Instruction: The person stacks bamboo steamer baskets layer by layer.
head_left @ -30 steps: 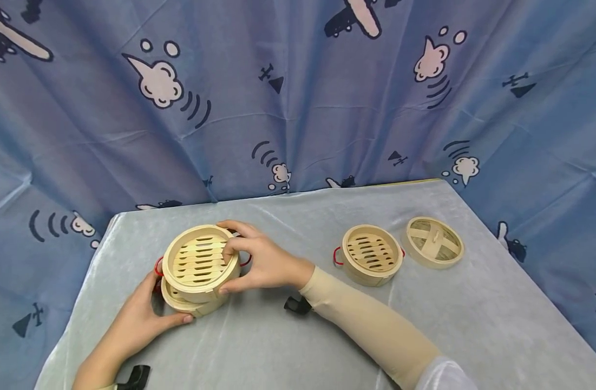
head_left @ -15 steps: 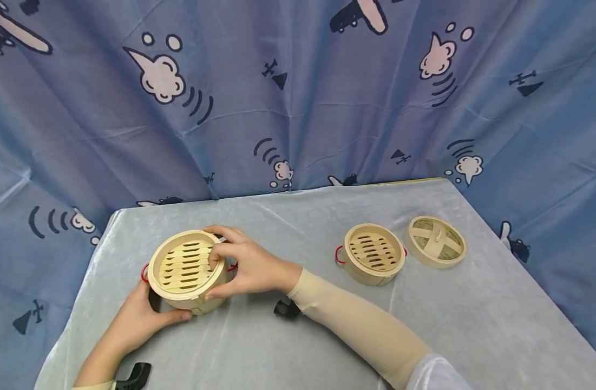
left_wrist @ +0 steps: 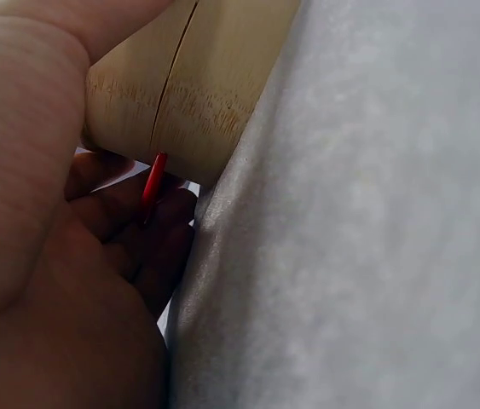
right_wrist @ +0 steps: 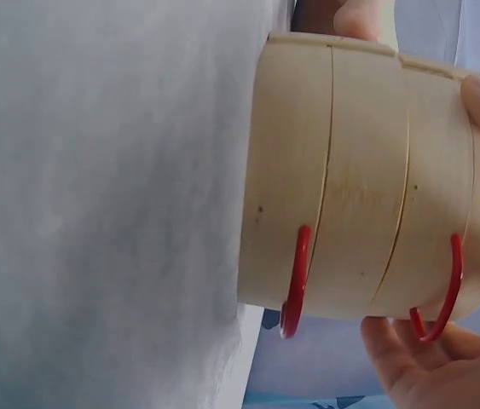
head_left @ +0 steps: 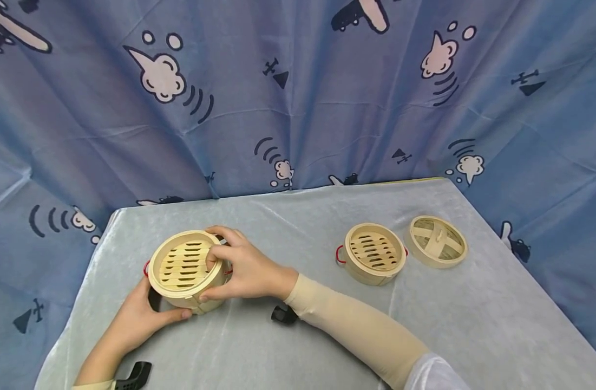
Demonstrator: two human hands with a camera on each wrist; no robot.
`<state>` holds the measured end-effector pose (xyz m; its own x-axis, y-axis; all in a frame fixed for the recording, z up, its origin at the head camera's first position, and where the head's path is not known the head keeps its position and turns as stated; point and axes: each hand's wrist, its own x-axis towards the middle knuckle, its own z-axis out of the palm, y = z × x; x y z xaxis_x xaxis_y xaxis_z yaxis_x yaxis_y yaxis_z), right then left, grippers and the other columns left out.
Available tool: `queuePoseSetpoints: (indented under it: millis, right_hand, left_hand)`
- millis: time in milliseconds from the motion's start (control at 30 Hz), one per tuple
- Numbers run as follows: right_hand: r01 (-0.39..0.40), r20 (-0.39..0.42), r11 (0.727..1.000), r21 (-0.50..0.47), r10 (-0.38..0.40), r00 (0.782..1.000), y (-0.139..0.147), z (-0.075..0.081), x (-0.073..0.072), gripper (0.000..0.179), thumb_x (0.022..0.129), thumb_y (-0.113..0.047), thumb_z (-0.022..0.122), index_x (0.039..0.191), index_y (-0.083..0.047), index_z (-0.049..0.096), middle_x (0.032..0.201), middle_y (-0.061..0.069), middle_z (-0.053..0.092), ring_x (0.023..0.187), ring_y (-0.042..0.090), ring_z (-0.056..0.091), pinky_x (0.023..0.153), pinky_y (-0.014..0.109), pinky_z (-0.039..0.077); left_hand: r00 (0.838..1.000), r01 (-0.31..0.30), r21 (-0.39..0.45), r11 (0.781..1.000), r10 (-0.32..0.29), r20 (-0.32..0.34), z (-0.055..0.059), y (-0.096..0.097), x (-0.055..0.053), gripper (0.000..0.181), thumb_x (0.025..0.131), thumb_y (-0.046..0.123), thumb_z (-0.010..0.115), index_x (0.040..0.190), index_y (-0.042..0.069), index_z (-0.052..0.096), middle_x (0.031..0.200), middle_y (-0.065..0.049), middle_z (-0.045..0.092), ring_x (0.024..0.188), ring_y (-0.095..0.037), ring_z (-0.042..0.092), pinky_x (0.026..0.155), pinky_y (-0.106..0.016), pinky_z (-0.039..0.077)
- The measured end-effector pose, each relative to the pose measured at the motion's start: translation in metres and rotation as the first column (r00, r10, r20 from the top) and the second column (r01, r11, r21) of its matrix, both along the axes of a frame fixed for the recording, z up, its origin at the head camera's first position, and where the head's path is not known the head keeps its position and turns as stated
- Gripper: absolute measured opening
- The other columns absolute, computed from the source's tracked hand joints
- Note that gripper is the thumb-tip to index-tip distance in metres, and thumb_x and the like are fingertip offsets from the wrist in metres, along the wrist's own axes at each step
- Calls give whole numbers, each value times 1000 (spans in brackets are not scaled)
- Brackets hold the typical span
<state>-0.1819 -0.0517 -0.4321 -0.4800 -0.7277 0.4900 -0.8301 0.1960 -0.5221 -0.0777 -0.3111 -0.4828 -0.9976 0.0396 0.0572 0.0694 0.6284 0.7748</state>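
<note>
Two bamboo steamer baskets with red handles are stacked at the left of the table. My right hand (head_left: 251, 265) grips the upper steamer basket (head_left: 183, 265) at its right side, thumb on the outer wall and a bent finger over the rim. Beneath it, the lower steamer basket (right_wrist: 286, 170) sits on the cloth, mostly hidden in the head view. My left hand (head_left: 137, 319) holds that lower basket from the left, thumb along its near wall. In the left wrist view, fingers curl behind its red handle (left_wrist: 156, 183). The right wrist view shows both walls lined up, one on the other.
A third steamer basket (head_left: 374, 254) with red handles stands right of centre. Beside it lies a round bamboo lid (head_left: 436, 242) with crossed strips. Pale cloth covers the table (head_left: 288, 233), and a blue patterned curtain (head_left: 298, 97) hangs behind it.
The right hand has moved the upper basket left and slightly down, so it now sits squarely over the lower one. The left hand has stayed nearly still around the lower basket.
</note>
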Motion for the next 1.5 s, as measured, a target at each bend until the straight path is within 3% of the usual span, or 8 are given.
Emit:
queuePoseSetpoints:
  millis: [233,467,633,833,1033,1333,1500]
  right_hand:
    - [55,-8,998,25,-54,998,0,0,5,50,65,-56,88,87,-28,54,146,6,39,133,20,34,107,33,36]
    - [91,-2,991,95,-91,996,2,3,10,50,66,-60,86,88,-29,53,148,6,37,133,21,34,107,34,36]
    - [88,21,982,165,-93,995,5,6,12,51,72,-65,79,94,-28,53,153,7,31,139,24,29,110,36,34]
    - [58,74,973,221,-76,994,11,10,15,62,77,-67,73,118,-26,53,158,7,25,143,23,26,113,39,33]
    - [50,124,967,250,-83,989,22,19,16,83,81,-72,64,146,-26,40,161,1,18,146,18,19,114,41,32]
    - [29,83,983,180,-45,996,54,29,20,68,87,-65,63,142,-29,48,160,-3,20,145,13,19,113,37,32]
    - [70,65,989,131,-79,995,78,29,22,60,88,-62,63,136,-27,53,157,-7,24,143,10,25,112,33,35]
  left_hand:
    - [1000,3,-12,1000,-3,3,3,1,-2,117,66,41,93,155,46,17,154,-5,36,140,-26,31,107,-20,22]
    - [1000,10,-5,1000,-11,-27,1,2,-2,116,65,37,94,154,45,21,152,-1,39,137,-6,31,101,-8,20]
    - [998,32,19,999,-31,-53,3,5,-2,116,65,31,95,154,41,23,151,-1,41,135,-1,31,99,-4,20]
    - [997,37,17,999,-36,-65,-4,6,0,116,65,28,95,155,40,23,149,0,42,133,1,31,100,-3,19]
    - [998,32,-10,999,-32,-59,-3,2,2,116,66,30,95,155,40,22,148,-1,42,132,3,31,98,-2,19]
    - [994,36,-18,999,-38,-106,0,-1,3,116,65,26,96,155,37,25,143,5,45,129,5,33,98,-1,19]
    - [991,55,16,998,-53,-121,-3,4,1,115,64,22,96,155,35,27,140,13,45,128,5,35,98,-1,21]
